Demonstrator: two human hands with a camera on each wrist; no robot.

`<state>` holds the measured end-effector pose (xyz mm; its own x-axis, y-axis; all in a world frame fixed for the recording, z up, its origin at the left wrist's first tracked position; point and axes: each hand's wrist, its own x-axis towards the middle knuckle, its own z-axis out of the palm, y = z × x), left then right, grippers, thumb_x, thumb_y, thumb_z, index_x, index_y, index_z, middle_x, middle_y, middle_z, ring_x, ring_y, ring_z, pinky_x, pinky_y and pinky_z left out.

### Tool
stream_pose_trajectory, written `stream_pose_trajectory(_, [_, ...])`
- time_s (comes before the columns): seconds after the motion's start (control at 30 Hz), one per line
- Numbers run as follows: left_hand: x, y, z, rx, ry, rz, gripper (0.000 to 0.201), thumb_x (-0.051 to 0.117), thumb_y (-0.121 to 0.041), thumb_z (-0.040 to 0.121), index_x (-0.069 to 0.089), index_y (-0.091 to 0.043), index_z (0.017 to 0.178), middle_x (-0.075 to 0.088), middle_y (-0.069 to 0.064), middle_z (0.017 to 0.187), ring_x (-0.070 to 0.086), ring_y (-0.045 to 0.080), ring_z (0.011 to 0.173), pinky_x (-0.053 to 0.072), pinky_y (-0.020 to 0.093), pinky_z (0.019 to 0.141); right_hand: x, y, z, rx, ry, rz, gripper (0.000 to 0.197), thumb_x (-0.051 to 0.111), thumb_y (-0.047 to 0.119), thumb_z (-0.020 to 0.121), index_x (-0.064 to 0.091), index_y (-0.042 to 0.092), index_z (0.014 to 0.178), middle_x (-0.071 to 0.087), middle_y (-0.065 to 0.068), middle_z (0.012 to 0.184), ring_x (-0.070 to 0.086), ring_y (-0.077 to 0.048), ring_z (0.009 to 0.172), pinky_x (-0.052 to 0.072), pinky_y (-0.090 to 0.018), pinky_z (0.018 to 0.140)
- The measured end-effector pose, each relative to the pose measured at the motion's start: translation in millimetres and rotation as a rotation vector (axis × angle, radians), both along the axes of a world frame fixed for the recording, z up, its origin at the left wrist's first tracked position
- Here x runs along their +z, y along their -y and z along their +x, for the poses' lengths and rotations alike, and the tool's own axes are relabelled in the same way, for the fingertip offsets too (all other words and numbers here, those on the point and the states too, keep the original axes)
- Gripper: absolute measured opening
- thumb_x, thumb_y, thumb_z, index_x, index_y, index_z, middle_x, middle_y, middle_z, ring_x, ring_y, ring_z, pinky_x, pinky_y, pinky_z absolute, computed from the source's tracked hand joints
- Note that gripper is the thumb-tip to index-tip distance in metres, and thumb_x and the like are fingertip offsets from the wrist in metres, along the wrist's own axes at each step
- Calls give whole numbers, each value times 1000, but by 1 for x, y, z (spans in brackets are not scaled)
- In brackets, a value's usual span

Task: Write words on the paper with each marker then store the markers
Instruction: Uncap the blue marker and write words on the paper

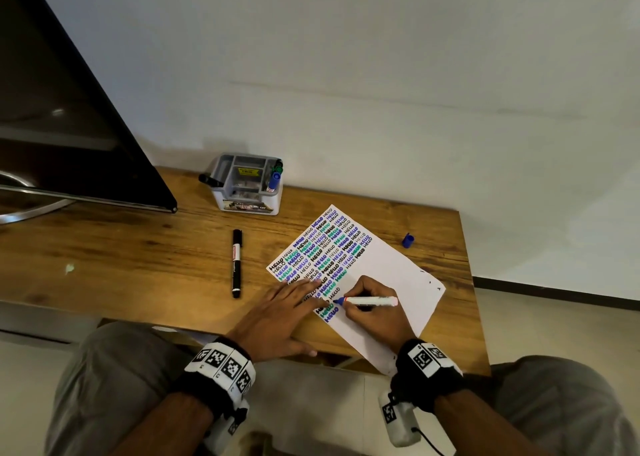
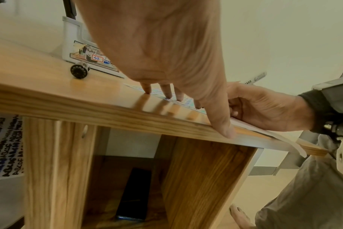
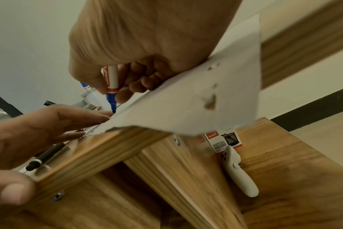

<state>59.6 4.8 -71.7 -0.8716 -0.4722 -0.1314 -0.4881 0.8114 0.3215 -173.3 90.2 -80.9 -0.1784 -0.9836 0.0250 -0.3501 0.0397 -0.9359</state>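
- The writing step was in hand: the right hand [image 1: 374, 311], low and right of centre in the head view, pinched a blue marker [image 1: 369, 301] with curled fingers, its tip at the paper [image 1: 391, 272].
- The left hand [image 1: 280, 317] lay flat beside it, fingers straight, pressing the sheet's left edge to the table [image 1: 138, 247].
- The blue cap [image 1: 408, 240] lay right of the paper; a black marker [image 1: 237, 263] lay to its left.
- The organiser [image 1: 246, 187] at upper centre already held markers.
- Next, I judge: finish the word, fetch the cap, close the marker, then store it.
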Motion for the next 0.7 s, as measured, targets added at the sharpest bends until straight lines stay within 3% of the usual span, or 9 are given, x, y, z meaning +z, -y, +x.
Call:
stream_pose_trajectory(0.17, [0,0,0,3,9,-14,87,57,-76,74,26,-41,148,6,-11,165,3,11,151,4,35,119,0,0,1,-7,-32,-12,13,79,8,83,69,11,89,73,15,93,71,-10,83,60,-21,72])
stream_pose_trajectory(0.43, [1,-1,0,1,5,-1,86,57,-75,76,24,-42,148,7,-10,165,3,13,151,4,37,120,0,0,1,1,-40,-10,15,80,11,83,68,19,88,73,16,90,70,-8,81,56,-16,69])
stream_pose_trajectory(0.53, [1,-1,0,2,10,1,86,58,-74,76,23,-43,148,6,-10,165,2,12,151,4,37,120,0,0,1,3,-49,-23,14,79,10,83,67,17,86,72,15,87,69,-10,80,57,-18,69])
stream_pose_trajectory(0.63, [1,0,0,1,6,10,86,59,-74,76,24,-43,148,6,-10,165,2,12,151,5,39,121,0,0,0,-15,-9,-3,14,78,8,81,66,14,83,74,10,85,72,-16,84,62,-30,73])
stream_pose_trajectory(0.7, [1,-1,0,2,6,15,86,58,-74,76,24,-43,148,7,-10,165,2,13,152,5,39,121,-1,-1,0,-17,-8,1,15,79,8,81,66,16,82,74,15,86,72,-14,86,62,-30,74])
